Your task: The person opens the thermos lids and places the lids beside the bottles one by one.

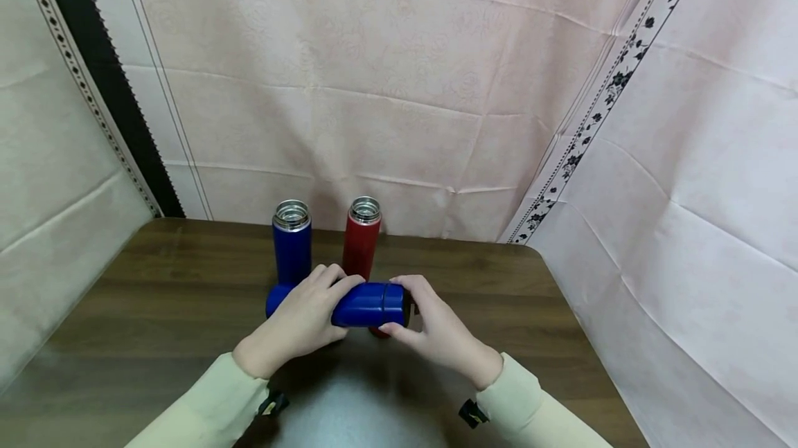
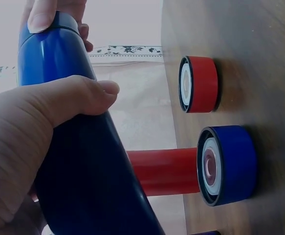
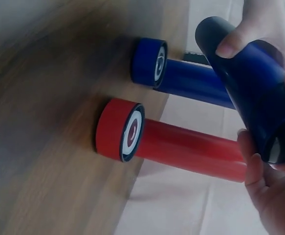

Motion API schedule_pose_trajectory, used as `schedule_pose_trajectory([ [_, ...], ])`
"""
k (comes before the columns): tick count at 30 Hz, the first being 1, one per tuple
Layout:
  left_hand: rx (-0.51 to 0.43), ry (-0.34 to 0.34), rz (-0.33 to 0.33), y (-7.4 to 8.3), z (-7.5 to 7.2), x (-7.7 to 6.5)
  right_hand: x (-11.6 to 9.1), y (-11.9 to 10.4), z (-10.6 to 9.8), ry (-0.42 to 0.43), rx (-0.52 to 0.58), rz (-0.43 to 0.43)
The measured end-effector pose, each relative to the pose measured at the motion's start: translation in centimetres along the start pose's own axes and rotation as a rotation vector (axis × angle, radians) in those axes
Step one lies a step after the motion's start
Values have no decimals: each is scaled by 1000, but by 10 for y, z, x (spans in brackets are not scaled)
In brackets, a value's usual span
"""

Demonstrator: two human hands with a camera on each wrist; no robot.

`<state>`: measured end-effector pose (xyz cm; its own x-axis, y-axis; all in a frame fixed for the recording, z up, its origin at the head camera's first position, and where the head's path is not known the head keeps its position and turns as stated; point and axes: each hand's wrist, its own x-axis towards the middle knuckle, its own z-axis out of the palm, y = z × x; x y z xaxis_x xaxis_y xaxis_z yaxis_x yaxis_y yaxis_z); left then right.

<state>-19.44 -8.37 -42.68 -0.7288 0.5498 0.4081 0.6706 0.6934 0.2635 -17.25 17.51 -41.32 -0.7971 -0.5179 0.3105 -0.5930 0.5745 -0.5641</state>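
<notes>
A blue vacuum flask [image 1: 364, 309] lies nearly level above the table. My left hand [image 1: 307, 313] grips its body, thumb and fingers on opposite sides. At its right end, past a thin seam, my right hand [image 1: 436, 327] pinches the end section between thumb and fingers. Behind stand a lidless blue flask [image 1: 293, 247] and a lidless red flask [image 1: 361, 237], steel mouths up. In the right wrist view, a blue lid [image 3: 147, 62] and a red lid [image 3: 115, 129] sit on the table with their inner sides up; the held flask mostly hides them in the head view.
The wooden table [image 1: 187, 296] has its back edge against a pale patterned cloth [image 1: 374, 102]. More cloth hangs at the left and right sides. Each wrist carries a small black device below the pale green sleeve [image 1: 517, 392].
</notes>
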Motion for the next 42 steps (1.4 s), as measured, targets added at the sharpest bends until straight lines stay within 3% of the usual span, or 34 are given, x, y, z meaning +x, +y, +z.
schedule_pose_trajectory([
  [8,-45,-43,-19,-2,1,-2,2,5,2,27,-70,-105],
  [12,-76,-76,-28,-1,2,-4,1,7,1,18,-16,-48],
  [17,-75,-81,-31,1,2,-5,0,3,-1,-48,166,133],
  [20,-59,-80,-13,2,2,-6,1,2,0,-89,231,195],
  [33,-43,-50,25,0,2,-7,4,2,1,-118,228,232],
  [42,-54,-88,-17,2,1,-10,2,-4,2,-91,251,229],
])
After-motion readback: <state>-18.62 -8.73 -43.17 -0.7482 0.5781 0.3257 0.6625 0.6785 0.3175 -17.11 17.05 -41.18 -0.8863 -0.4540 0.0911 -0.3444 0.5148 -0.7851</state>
